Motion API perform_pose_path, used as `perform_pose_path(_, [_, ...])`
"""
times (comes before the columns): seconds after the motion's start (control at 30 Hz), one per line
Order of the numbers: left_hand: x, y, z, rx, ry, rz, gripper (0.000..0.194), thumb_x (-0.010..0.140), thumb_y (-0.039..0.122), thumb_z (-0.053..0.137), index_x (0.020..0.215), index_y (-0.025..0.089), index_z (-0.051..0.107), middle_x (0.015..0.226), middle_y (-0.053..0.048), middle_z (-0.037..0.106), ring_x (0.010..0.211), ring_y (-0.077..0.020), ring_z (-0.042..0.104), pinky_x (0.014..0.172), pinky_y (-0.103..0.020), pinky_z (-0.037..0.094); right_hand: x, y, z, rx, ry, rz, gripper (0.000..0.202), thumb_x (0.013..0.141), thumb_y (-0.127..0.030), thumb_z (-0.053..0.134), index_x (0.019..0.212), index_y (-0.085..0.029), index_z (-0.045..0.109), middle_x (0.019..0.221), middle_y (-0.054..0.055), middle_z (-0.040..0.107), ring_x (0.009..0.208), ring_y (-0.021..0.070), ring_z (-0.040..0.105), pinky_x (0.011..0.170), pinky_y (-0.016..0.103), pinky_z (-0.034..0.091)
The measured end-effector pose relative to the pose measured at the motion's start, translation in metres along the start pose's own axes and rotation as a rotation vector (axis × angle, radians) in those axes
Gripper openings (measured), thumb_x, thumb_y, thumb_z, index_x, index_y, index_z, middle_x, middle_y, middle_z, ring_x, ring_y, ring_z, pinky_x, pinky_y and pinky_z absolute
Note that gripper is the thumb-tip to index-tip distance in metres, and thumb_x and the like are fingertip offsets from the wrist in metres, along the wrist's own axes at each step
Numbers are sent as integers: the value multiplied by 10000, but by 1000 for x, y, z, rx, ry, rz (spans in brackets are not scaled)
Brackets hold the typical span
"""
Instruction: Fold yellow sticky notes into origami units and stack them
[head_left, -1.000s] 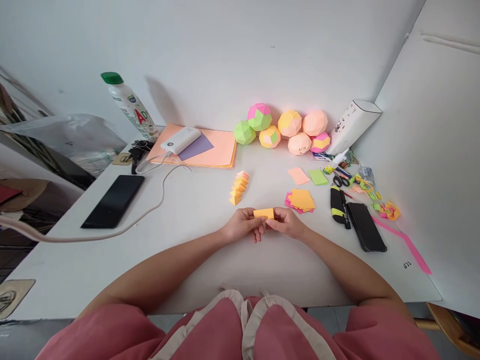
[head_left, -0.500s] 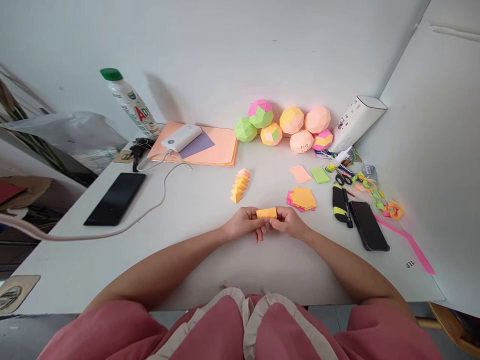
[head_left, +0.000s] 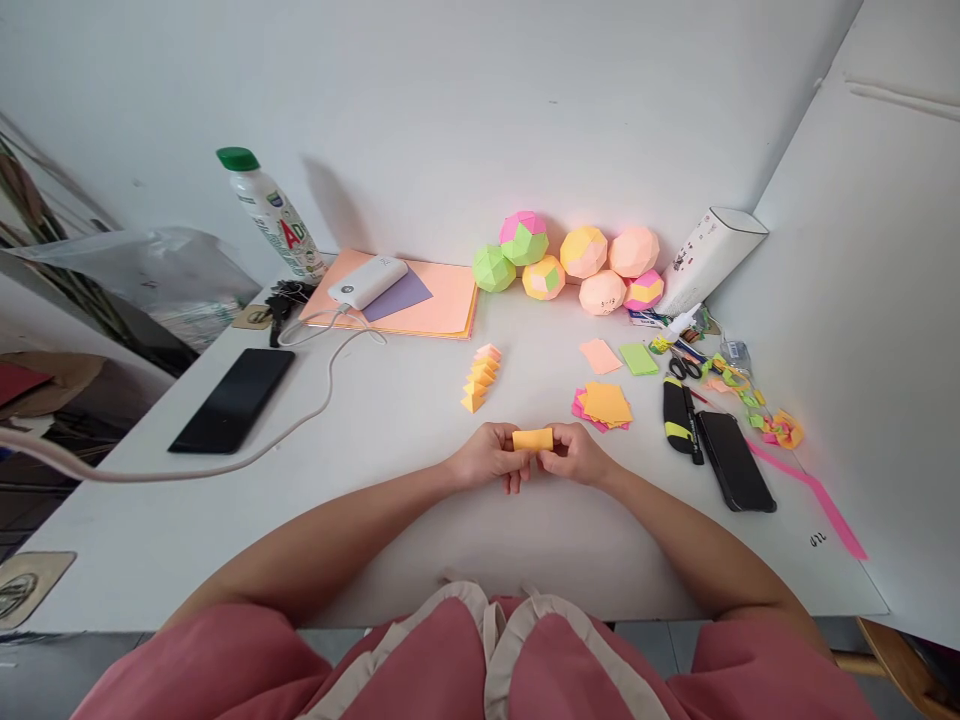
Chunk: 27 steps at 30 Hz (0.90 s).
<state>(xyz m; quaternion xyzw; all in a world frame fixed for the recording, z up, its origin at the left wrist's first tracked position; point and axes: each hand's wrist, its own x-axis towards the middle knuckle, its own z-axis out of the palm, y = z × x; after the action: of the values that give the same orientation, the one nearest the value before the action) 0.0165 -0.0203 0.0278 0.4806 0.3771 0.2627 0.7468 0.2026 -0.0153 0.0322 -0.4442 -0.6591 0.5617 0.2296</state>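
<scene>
Between my two hands is a small folded piece of orange paper (head_left: 533,440), held level above the front of the white table. My left hand (head_left: 487,455) pinches its left end, with some fingers curled beneath. At the right end, my right hand (head_left: 577,455) grips it with thumb and fingers. Just beyond, a row of folded orange paper units (head_left: 480,378) stands to the left. A loose stack of orange and pink paper squares (head_left: 604,404) lies to the right, with peach paper (head_left: 600,356) and green paper (head_left: 638,359) behind it.
Several faceted paper balls (head_left: 583,252) sit against the wall. On the right are scissors (head_left: 684,366), a utility knife (head_left: 677,415), a black phone (head_left: 735,462) and paper scraps. On the left are another phone (head_left: 234,400), a power bank (head_left: 367,283) with a cable, and a bottle (head_left: 277,220).
The whole view has shifted slightly, with things sitting a little lower. Both hands still hold the folded orange paper in nearly the same grip.
</scene>
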Motion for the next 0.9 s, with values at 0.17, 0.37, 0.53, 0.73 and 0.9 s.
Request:
perform_pose_path(0.17, [0,3,-2,-49,28,-2,195,722,259,649,776,133,511,533,2,615,375,-115,561,340,-210,435,6,7,-11,112,-6,-6,54,676,-174,541,726,-155,545,591,-13,576,542,104,503,517,233,370])
perform_pose_path(0.37, [0,5,-4,-87,38,9,247,716,310,672,772,126,517,543,-2,611,383,-113,563,340,-207,437,10,4,-18,299,21,-74,103,762,-253,544,711,-177,497,625,-9,599,612,126,572,572,256,436])
perform_pose_path(0.53, [0,8,-2,-58,25,-20,287,706,333,688,781,114,519,562,-18,616,414,-121,580,352,-214,457,6,-4,-8,224,-108,-76,220,766,-294,622,934,-159,578,775,19,655,766,148,617,698,284,472])
perform_pose_path(0.73, [2,7,-2,-54,3,-26,277,719,322,673,819,120,514,585,-17,618,434,-127,590,365,-227,467,9,3,-10,224,-76,-35,190,720,-318,672,801,-154,620,734,13,665,743,147,618,702,292,482])
perform_pose_path(0.9, [2,3,-4,-63,-1,-9,232,734,296,647,799,125,506,596,-25,624,437,-125,593,380,-228,478,10,5,-14,246,-27,10,232,669,-333,708,786,-143,644,728,21,654,705,149,608,678,299,483])
